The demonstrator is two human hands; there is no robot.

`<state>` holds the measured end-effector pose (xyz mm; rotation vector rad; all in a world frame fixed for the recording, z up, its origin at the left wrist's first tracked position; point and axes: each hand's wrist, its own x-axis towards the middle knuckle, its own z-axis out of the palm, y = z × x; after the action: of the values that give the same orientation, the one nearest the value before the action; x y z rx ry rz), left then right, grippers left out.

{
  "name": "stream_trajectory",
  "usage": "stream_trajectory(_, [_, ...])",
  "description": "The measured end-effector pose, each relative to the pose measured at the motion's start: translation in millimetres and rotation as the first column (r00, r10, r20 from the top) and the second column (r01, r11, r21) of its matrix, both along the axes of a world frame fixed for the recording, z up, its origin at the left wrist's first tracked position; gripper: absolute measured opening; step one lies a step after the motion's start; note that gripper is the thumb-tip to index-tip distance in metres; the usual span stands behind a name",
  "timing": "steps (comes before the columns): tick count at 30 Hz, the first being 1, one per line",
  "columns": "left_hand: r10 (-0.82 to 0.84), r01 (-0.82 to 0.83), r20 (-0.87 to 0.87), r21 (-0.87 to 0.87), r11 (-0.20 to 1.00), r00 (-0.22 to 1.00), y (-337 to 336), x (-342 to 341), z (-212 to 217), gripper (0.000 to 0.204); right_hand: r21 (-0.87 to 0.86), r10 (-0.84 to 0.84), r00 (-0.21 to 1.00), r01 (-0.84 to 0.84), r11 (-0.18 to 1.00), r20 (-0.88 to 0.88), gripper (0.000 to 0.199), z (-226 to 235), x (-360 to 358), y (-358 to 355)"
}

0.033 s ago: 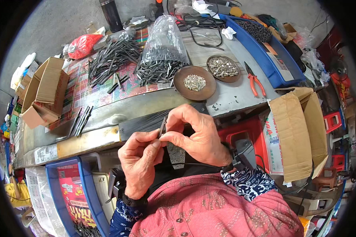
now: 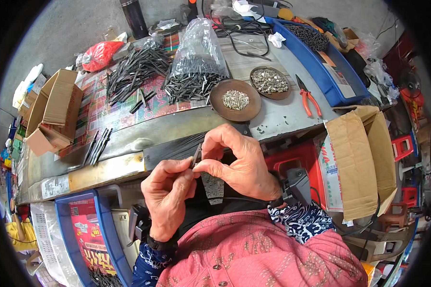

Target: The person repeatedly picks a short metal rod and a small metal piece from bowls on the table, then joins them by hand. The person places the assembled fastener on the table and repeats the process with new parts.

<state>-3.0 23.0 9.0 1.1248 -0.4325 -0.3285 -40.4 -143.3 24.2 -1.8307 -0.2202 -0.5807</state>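
Two hands meet on one dark rod (image 2: 197, 154): left hand (image 2: 166, 196) and right hand (image 2: 239, 165) both pinching it. Beyond them, loose rods (image 2: 134, 67), a full bag (image 2: 196, 71) and dishes of metal bits (image 2: 235, 99) suggest plenty left.

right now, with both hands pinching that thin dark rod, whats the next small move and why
Probably keep both pinches and finish the work at the rod's tip. The left hand and right hand meet on the thin dark rod, held above the bench edge. The dish of small metal pieces lies ahead, so a reach there looks likely afterwards.
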Motion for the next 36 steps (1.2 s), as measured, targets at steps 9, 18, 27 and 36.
stream_trajectory(9, [0.064,-0.176,0.395,0.254,0.951,0.916,4.8,6.3,0.0,0.015,-0.250,-0.018,0.998,0.034,0.968,0.066,0.036,1.9,7.7,-13.5])
stream_trajectory(18, [0.105,-0.105,0.030,-0.003,0.995,0.994,-1.8,-1.8,-9.1,0.015,-0.255,-0.037,0.960,0.112,0.960,0.279,0.023,-13.3,10.4,7.5])
stream_trajectory(27, [0.101,-0.102,-0.014,-0.053,0.993,0.995,-1.3,-3.8,-8.6,0.015,-0.398,-0.133,0.884,0.330,0.856,0.447,0.020,-22.8,12.3,17.8])
stream_trajectory(36, [0.109,-0.112,-0.044,-0.061,0.992,0.993,-1.6,-5.1,-9.2,0.015,-0.313,-0.088,0.951,0.183,0.932,0.295,0.013,-18.5,12.9,15.3])
